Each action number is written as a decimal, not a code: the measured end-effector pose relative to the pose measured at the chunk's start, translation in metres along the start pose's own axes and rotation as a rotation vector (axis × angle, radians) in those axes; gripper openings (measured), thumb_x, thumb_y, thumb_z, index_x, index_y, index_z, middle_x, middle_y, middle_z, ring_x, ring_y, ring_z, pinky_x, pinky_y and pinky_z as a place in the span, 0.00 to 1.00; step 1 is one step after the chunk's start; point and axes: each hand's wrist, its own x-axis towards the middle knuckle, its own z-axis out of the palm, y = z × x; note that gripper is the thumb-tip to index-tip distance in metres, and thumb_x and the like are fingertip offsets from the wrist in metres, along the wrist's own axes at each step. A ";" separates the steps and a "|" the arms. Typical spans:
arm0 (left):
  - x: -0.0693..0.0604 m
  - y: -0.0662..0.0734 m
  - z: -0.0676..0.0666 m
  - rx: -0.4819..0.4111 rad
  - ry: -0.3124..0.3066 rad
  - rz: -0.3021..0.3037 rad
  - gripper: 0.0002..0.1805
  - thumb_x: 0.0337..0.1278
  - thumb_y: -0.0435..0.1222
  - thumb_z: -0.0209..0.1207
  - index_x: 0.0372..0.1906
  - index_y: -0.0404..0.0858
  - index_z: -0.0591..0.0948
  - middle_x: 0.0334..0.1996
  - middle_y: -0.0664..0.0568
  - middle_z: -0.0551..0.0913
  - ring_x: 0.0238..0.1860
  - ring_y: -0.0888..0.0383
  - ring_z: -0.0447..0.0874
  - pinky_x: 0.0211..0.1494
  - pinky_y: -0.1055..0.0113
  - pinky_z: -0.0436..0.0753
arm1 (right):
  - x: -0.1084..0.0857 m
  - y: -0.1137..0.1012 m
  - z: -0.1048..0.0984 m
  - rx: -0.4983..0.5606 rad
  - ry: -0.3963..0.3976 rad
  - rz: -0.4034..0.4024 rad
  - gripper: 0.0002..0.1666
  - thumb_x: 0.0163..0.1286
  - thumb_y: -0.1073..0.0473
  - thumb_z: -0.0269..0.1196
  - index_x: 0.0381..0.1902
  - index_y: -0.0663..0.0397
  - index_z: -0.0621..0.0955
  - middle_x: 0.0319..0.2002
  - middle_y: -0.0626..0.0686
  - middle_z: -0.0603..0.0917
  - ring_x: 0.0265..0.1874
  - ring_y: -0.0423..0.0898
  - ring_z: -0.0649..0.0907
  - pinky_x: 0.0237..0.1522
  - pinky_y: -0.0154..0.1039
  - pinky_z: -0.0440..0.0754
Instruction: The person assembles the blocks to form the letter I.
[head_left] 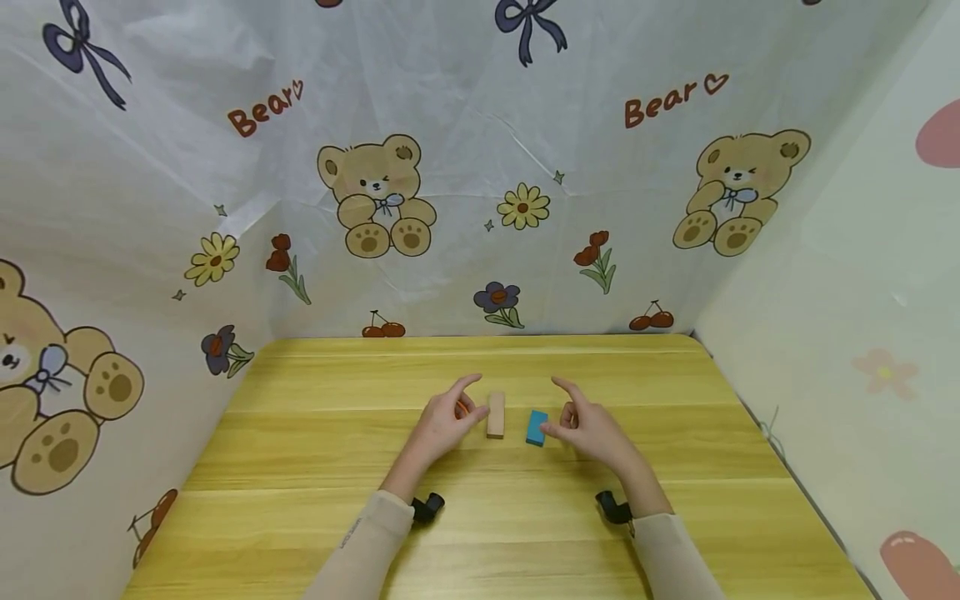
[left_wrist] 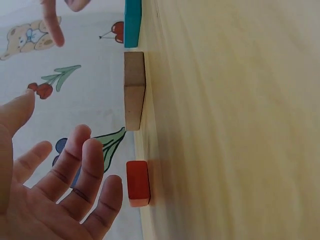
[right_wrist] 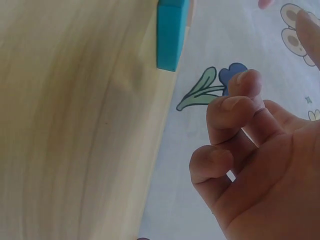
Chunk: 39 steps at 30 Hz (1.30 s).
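Fingers point(left_wrist: 91, 165) of the left hand point(head_left: 450, 418) are parted and gently bent, holding nothing, above a wood-grain table point(head_left: 517, 533). Below it, partly hidden from the head view, is a red block point(left_wrist: 138, 182). A plain wooden block point(head_left: 496, 415) lies between the red one and a blue block point(head_left: 536, 427), with gaps on both sides. Beside the blue block, the right hand point(head_left: 592, 427) is also unladen, forefinger and thumb extended, other fingers loosely curled. Whether either thumb touches a block cannot be told.
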 end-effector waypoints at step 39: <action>0.007 -0.022 0.038 0.264 0.013 0.045 0.25 0.72 0.54 0.64 0.69 0.52 0.83 0.39 0.59 0.81 0.45 0.58 0.74 0.50 0.61 0.66 | 0.002 0.012 0.027 -0.066 -0.117 0.072 0.46 0.67 0.43 0.75 0.76 0.51 0.71 0.28 0.45 0.80 0.24 0.41 0.76 0.28 0.35 0.71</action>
